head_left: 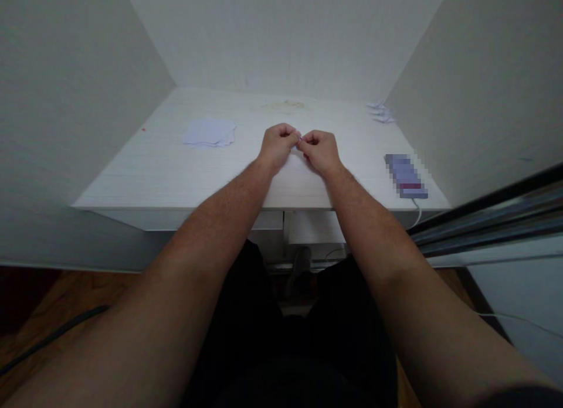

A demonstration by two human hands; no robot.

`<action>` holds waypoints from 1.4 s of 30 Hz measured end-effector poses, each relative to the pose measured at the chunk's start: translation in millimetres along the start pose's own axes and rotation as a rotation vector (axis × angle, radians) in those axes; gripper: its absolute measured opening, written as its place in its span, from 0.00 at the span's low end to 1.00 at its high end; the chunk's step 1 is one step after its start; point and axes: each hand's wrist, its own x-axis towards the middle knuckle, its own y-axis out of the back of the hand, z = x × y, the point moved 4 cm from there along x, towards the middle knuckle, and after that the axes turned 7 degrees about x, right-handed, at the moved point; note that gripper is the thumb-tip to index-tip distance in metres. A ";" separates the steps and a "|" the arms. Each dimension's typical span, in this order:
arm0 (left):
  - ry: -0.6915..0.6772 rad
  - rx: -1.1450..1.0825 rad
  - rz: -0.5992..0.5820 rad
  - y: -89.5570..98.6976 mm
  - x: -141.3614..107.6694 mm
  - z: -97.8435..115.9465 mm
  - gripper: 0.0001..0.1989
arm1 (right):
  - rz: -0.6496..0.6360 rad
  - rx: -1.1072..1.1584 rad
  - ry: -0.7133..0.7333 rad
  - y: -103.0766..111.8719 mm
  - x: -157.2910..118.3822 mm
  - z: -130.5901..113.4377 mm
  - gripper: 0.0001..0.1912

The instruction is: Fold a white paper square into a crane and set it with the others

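Note:
Above the middle of the white desk (281, 188), my left hand (278, 145) and my right hand (322, 152) meet, thumbs and fingers pinched together. Between the fingertips shows a small bit of white paper (299, 137), mostly covered, so its shape cannot be made out. Both hands are closed on it. To the left lies a loose stack of white paper sheets (209, 132). At the back right, against the side wall, sits a small group of folded white paper pieces (380, 112).
A phone-like device (405, 176), its screen blurred out, lies at the right edge with a white cable (417, 213) hanging from it. Walls enclose the desk at the back and both sides. Brownish marks (292, 104) stain the back; a tiny red speck (143, 129) is at left.

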 end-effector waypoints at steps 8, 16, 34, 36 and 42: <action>0.025 -0.043 0.020 1.1 -0.9 -1.9 0.10 | -0.009 -0.030 0.005 0.2 0.1 -0.4 0.13; -0.014 0.036 0.006 1.9 -0.5 -4.4 0.09 | -0.008 -0.111 0.047 0.9 0.4 0.5 0.14; 0.014 0.029 0.023 5.5 -2.1 -1.3 0.04 | -0.031 -0.295 0.057 -3.9 1.4 2.2 0.10; 0.028 0.018 0.014 4.9 -2.8 -0.4 0.04 | -0.053 -0.303 0.056 -4.3 0.9 2.5 0.11; 0.048 0.032 -0.029 4.4 -4.9 -1.6 0.06 | -0.075 -0.264 -0.003 -3.6 -0.6 4.4 0.11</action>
